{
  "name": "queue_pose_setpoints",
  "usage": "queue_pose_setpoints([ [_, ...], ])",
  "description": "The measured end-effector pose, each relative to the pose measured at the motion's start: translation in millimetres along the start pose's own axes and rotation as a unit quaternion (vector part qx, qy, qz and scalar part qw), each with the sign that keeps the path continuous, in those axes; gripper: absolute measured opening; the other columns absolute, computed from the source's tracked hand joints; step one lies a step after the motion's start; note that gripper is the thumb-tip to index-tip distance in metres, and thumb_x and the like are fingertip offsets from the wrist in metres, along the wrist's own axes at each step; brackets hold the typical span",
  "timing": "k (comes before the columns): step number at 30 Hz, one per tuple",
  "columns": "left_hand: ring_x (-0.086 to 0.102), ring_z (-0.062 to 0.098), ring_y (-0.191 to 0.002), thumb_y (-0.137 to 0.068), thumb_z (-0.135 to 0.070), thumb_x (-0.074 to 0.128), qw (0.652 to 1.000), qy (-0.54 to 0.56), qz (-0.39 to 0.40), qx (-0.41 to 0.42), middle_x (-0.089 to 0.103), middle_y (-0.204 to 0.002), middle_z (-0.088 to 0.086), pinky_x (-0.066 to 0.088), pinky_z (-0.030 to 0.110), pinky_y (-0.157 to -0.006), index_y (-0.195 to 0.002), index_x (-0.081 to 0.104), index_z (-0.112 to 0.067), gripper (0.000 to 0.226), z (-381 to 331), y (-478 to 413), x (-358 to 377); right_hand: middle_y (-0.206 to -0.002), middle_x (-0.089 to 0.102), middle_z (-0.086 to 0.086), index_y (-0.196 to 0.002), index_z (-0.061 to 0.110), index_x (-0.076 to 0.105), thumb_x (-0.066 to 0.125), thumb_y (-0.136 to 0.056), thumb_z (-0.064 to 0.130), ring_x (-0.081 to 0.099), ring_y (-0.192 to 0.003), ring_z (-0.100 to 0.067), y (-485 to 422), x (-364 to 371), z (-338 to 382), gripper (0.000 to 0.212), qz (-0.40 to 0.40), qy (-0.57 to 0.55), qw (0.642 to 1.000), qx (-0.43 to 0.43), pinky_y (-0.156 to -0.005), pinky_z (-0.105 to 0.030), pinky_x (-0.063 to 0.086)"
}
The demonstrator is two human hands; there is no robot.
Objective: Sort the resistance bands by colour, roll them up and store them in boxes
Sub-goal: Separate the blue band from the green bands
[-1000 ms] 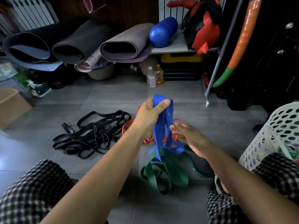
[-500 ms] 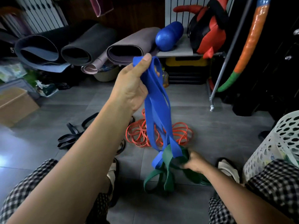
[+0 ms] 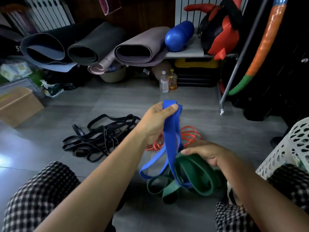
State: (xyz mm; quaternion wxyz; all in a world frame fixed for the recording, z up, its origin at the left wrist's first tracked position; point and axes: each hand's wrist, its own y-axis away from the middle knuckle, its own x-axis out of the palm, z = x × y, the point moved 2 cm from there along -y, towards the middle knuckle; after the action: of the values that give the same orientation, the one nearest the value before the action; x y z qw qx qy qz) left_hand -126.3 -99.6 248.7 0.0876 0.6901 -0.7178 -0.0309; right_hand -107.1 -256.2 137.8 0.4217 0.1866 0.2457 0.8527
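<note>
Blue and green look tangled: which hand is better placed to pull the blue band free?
Probably left. The left hand grips the blue band at its top, raised; the right hand holds the green band low.

Dim indoor light, pale glare on the floor (image 3: 5, 160) at left, wide-angle bowing, slightly soft edges.

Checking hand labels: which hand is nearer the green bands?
Right. The right hand grips the green bands; the left hand is higher up and to the left, pinching the blue band.
</note>
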Motion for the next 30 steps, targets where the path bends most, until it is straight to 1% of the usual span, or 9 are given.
queue_pose_setpoints([
  [5, 0.053, 0.026, -0.074, -0.095, -0.013, 0.047, 1.0, 0.009, 0.016, -0.008, 0.057, -0.078, 0.013, 0.043, 0.036, -0.077, -0.082, 0.055, -0.007, 0.017, 2, 4, 8, -0.069, 0.071, -0.01, -0.084, 0.002, 0.065, 0.047, -0.089, -0.001, 0.069, -0.06, -0.016, -14, 10, -6, 0.019, -0.017, -0.199, 0.98, 0.009, -0.056, -0.023, 0.056],
  [9, 0.058, 0.018, -0.062, -0.094, -0.013, 0.048, 0.992, 0.12, -0.035, 0.006, 0.06, -0.066, 0.007, 0.049, 0.033, -0.069, -0.079, 0.056, -0.007, 0.018, -12, 1, -5, -0.07, 0.071, -0.01, -0.088, 0.002, 0.067, 0.047, -0.091, 0.011, 0.068, -0.06, -0.018, -20, 8, -13, 0.022, -0.074, -0.269, 0.96, 0.03, -0.056, -0.027, 0.057],
  [14, 0.06, 0.013, -0.055, -0.095, -0.011, 0.045, 0.985, 0.162, -0.028, 0.045, 0.063, -0.057, 0.001, 0.049, 0.033, -0.067, -0.076, 0.057, -0.009, 0.022, -27, -4, -4, -0.116, 0.058, -0.019, -0.115, 0.006, 0.061, 0.058, -0.086, 0.027, 0.06, -0.099, -0.03, -16, 15, -12, 0.035, -0.09, -0.307, 0.947, 0.034, -0.091, -0.043, 0.047],
  [19, 0.061, 0.012, -0.054, -0.096, -0.011, 0.045, 0.99, 0.133, -0.015, 0.039, 0.063, -0.056, -0.001, 0.051, 0.028, -0.063, -0.078, 0.057, -0.009, 0.022, -27, -1, -3, -0.082, 0.061, -0.01, -0.083, 0.007, 0.065, 0.055, -0.086, 0.021, 0.058, -0.074, -0.022, -6, 20, 0, 0.018, -0.095, -0.364, 0.925, -0.045, -0.064, -0.029, 0.054],
  [21, 0.061, 0.011, -0.053, -0.096, -0.011, 0.045, 0.99, 0.137, -0.012, 0.035, 0.062, -0.055, 0.0, 0.052, 0.027, -0.061, -0.078, 0.057, -0.008, 0.021, -25, 2, -2, -0.074, 0.064, -0.006, -0.078, 0.009, 0.066, 0.055, -0.088, 0.019, 0.06, -0.067, -0.018, -2, 25, 3, 0.018, -0.092, -0.312, 0.943, -0.066, -0.061, -0.025, 0.053],
  [25, 0.059, 0.012, -0.053, -0.095, -0.012, 0.047, 0.985, 0.166, -0.024, 0.049, 0.062, -0.056, 0.0, 0.051, 0.026, -0.06, -0.077, 0.057, -0.009, 0.021, -29, 4, 0, -0.094, 0.067, -0.013, -0.098, 0.005, 0.065, 0.056, -0.089, 0.01, 0.064, -0.081, -0.022, -5, 45, -12, 0.014, -0.057, -0.114, 0.991, -0.043, -0.081, -0.033, 0.05],
  [27, 0.057, 0.011, -0.05, -0.095, -0.013, 0.047, 0.984, 0.164, -0.037, 0.064, 0.06, -0.054, -0.001, 0.05, 0.024, -0.059, -0.075, 0.058, -0.011, 0.023, -35, 3, 0, -0.108, 0.064, -0.006, -0.12, 0.003, 0.054, 0.054, -0.091, 0.016, 0.061, -0.096, -0.02, -7, 50, -18, 0.032, -0.062, -0.065, 0.995, -0.034, -0.09, -0.034, 0.046],
  [29, 0.055, 0.009, -0.048, -0.094, -0.014, 0.048, 0.983, 0.156, -0.045, 0.087, 0.059, -0.051, -0.003, 0.049, 0.021, -0.056, -0.075, 0.058, -0.011, 0.022, -43, 3, -1, -0.125, 0.051, 0.006, -0.134, 0.01, 0.041, 0.05, -0.094, 0.025, 0.051, -0.116, -0.016, -7, 47, -14, 0.044, -0.112, 0.097, 0.986, -0.071, -0.099, -0.03, 0.038],
  [30, 0.054, 0.008, -0.047, -0.094, -0.015, 0.049, 0.983, 0.146, -0.047, 0.1, 0.058, -0.051, -0.004, 0.048, 0.02, -0.056, -0.075, 0.057, -0.012, 0.021, -47, 4, -1, -0.131, 0.05, 0.0, -0.137, 0.009, 0.038, 0.049, -0.094, 0.026, 0.048, -0.118, -0.016, -8, 41, -11, 0.047, -0.148, 0.147, 0.974, -0.089, -0.099, -0.029, 0.036],
])
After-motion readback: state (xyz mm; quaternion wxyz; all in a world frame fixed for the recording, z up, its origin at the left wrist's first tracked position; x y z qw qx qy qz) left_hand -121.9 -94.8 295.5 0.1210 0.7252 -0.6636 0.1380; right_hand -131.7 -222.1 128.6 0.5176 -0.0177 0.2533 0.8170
